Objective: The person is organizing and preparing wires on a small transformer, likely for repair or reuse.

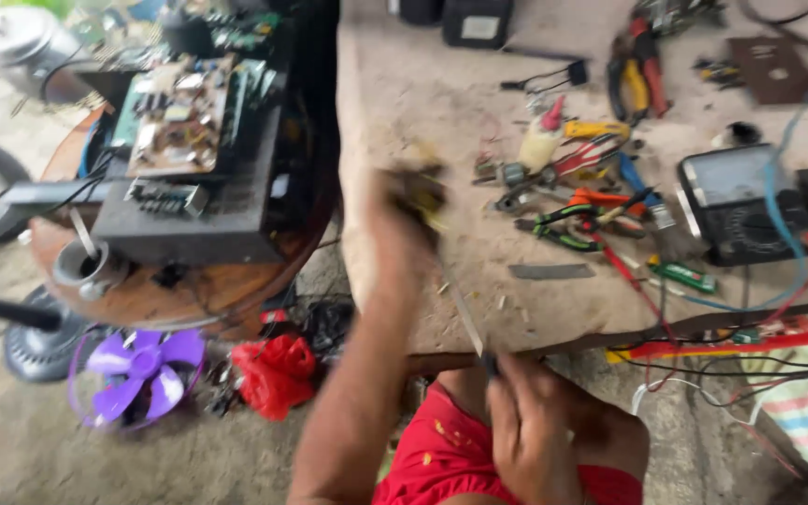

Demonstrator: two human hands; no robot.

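Cluttered workbench (dusty); left hand grip pinching screwdriver; right hand pinching its tip; fan on floor.

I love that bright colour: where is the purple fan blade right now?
The purple fan blade lies on the ground at the lower left of the head view, beside a red plastic bag and below the round wooden table.

Bare bench left of tool clutter

We see a rough, matt bench, a glossy purple plastic fan blade, a crumpled shiny red plastic bag, and a smooth wooden round table.
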